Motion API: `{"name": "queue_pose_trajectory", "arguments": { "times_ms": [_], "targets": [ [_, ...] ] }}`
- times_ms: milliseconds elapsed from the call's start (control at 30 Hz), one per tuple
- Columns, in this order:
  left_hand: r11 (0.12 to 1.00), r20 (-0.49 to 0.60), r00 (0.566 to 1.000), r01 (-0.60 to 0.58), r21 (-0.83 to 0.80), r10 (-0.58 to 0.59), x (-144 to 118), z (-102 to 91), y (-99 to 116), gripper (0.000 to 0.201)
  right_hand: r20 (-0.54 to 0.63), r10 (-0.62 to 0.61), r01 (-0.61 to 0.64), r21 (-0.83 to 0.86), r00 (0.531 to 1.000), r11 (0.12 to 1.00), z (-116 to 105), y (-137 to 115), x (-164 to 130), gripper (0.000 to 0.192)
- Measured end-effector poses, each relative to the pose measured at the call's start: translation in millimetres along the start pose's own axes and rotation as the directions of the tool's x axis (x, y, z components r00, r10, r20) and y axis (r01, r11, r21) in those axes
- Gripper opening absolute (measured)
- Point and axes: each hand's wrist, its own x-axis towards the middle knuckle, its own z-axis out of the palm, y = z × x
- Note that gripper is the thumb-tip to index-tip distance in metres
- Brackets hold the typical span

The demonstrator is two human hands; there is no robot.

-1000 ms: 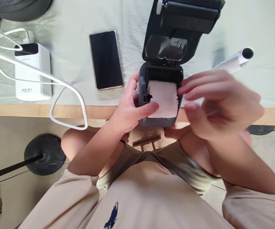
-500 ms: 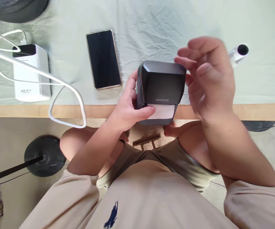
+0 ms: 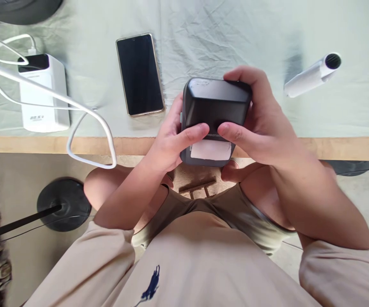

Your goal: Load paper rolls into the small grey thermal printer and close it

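A dark label printer point(image 3: 216, 106) is held up in front of me, over the table's front edge. From its lower slot a white paper label point(image 3: 211, 150) sticks out. My left hand point(image 3: 174, 136) grips the printer's left side, thumb lying on the front. On the other side my right hand point(image 3: 257, 117) wraps the printer, its thumb on the front close to the left thumb and its index finger along the top corner. The other fingers of both hands are mostly hidden behind the printer.
A phone point(image 3: 140, 74) with a dark screen lies left of the printer on the cloth-covered table point(image 3: 197, 34). Farther left stands a white power bank point(image 3: 45, 100) with a looped white cable point(image 3: 106, 128) hanging over the edge. A white roll point(image 3: 312, 76) lies at the right.
My right hand was raised and loosely open beside the printer; now it has closed on the printer's right side. The left hand keeps its grip, its thumb moved up off the label.
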Motion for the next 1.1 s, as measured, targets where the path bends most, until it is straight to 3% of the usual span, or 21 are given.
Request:
{"name": "queue_pose_trajectory", "arguments": {
  "times_ms": [100,233,367,567,867,933,1000,1067,1100],
  "targets": [
    [0.997,-0.003,1.000,-0.020,-0.080,0.020,4.6,4.7,-3.4,0.031,-0.030,-0.052,0.051,-0.017,0.998,0.999,1.1,3.3,0.5,0.074],
    [0.989,-0.058,0.996,0.063,-0.133,-0.071,10.5,4.6,-3.5,0.034,-0.048,-0.094,0.093,-0.037,0.994,0.995,-1.5,4.6,-2.9,0.056],
    [0.991,-0.198,0.979,0.020,-0.135,-0.047,13.7,-1.6,-1.1,0.032,-0.117,-0.164,0.155,-0.080,0.980,0.985,-5.5,1.0,-5.7,0.062],
    [0.962,-0.170,0.985,-0.012,-0.272,-0.036,12.1,1.6,1.0,0.028,0.049,-0.148,0.149,-0.017,0.988,0.989,-9.3,1.6,-5.2,0.060],
    [0.970,-0.191,0.980,0.008,-0.242,-0.056,11.5,0.0,4.7,0.023,0.096,-0.151,0.160,-0.096,0.984,0.982,-11.9,-4.3,-7.8,0.080],
    [0.969,-0.182,0.981,0.013,-0.248,-0.060,13.7,-0.1,4.8,0.028,0.068,-0.106,0.114,-0.124,0.992,0.986,-12.0,-11.5,-7.5,0.079],
    [0.968,-0.164,0.983,0.045,-0.247,-0.087,15.7,0.5,5.0,0.026,-0.035,-0.149,0.139,-0.205,0.988,0.969,-11.2,-17.1,-6.6,0.070],
    [0.968,-0.112,0.988,0.080,-0.239,-0.109,16.6,0.8,4.8,0.022,-0.211,-0.282,0.203,-0.330,0.936,0.922,-8.3,-20.1,-5.0,0.054],
    [0.969,-0.075,0.992,0.085,-0.233,-0.105,16.6,0.6,4.3,0.022,-0.310,-0.346,0.214,-0.388,0.886,0.896,-6.0,-20.9,-4.1,0.048]
  ]
}}
